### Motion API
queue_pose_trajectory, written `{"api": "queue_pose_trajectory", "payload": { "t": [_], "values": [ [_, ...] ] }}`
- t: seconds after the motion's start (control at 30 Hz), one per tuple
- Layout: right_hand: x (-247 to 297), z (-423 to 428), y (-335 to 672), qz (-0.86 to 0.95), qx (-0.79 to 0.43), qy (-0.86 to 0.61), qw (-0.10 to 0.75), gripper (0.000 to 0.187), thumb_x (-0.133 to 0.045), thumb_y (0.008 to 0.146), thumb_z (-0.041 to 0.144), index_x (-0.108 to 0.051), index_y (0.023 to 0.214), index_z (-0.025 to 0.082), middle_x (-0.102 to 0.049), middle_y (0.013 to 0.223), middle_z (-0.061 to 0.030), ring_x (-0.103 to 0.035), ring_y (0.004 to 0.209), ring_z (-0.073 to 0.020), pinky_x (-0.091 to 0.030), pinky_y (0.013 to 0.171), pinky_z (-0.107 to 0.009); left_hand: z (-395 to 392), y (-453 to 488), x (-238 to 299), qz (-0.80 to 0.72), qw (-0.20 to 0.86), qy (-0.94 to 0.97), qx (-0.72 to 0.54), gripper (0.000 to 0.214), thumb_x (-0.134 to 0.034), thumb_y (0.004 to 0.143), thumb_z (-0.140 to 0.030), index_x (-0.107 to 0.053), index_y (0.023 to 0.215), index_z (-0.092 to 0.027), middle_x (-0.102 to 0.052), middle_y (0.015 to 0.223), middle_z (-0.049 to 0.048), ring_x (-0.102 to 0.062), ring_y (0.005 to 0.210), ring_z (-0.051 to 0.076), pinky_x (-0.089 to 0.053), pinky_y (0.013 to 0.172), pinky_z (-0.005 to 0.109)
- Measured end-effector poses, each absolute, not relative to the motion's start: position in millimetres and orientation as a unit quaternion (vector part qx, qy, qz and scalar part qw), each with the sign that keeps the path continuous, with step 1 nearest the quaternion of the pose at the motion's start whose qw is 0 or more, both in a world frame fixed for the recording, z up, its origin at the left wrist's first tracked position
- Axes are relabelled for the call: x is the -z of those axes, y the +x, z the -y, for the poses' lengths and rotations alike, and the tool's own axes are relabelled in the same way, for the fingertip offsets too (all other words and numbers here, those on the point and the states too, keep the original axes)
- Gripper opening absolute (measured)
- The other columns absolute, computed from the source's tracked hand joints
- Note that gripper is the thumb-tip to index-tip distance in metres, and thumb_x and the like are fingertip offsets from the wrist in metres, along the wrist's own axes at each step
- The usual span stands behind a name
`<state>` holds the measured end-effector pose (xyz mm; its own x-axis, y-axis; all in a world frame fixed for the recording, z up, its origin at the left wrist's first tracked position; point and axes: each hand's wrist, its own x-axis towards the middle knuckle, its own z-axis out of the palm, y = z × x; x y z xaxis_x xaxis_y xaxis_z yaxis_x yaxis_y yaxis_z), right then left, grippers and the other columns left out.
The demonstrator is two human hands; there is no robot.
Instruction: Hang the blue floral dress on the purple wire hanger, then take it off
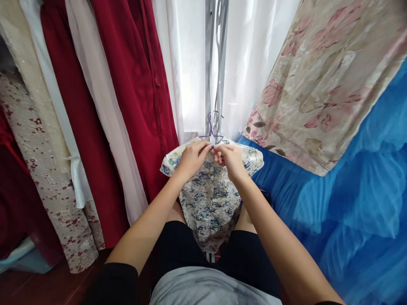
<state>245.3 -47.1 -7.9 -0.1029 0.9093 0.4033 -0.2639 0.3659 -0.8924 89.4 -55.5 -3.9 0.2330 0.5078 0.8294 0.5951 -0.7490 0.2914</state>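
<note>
A small floral garment (211, 199), cream with blue and green print and short sleeves, hangs in front of me between my knees. A purple hanger (210, 127) shows above its neckline. My left hand (194, 157) is closed in a pinch at the top centre of the garment. Right beside it, my right hand (229, 158) pinches at the same spot, and the fingertips of both hands nearly meet. A tiny dark spot shows between them, too small to name; the fingers appear to grip the neckline edge.
Dark red garments (127, 63) and a cream cloth with red flowers (47, 182) hang at the left. At the right hang a beige floral cloth (318, 93) and a ruffled blue dress (359, 203). A white curtain (190, 63) and a grey metal stand (208, 51) are behind.
</note>
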Motion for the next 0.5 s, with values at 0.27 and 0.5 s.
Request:
{"api": "queue_pose_trajectory", "payload": {
  "t": [0.27, 0.5],
  "values": [
    [81, 28, 234, 0.564, -0.442, -0.291, 0.634, 0.026, -0.06, 0.074, 0.033, -0.057, 0.053, 0.019, -0.044, 0.046, 0.0033, -0.036, 0.045, -0.0091, -0.023, 0.048, -0.026, 38, 79, -9, 0.365, 0.093, -0.685, 0.623, 0.022, -0.052, 0.099, -0.027, -0.065, 0.086, -0.016, -0.067, 0.079, 0.0023, -0.062, 0.078, 0.015, -0.044, 0.076, 0.025],
    [130, 70, 223, 0.55, -0.501, -0.296, 0.599, 0.027, -0.06, 0.075, 0.035, -0.057, 0.054, 0.019, -0.043, 0.047, 0.0046, -0.034, 0.045, -0.0086, -0.024, 0.048, -0.025, 10, -20, 49, 0.332, -0.32, -0.265, 0.847, 0.02, -0.058, 0.092, -0.014, -0.055, 0.072, -0.016, -0.054, 0.064, -0.0043, -0.054, 0.063, 0.008, -0.045, 0.075, 0.019]
  ]
}}
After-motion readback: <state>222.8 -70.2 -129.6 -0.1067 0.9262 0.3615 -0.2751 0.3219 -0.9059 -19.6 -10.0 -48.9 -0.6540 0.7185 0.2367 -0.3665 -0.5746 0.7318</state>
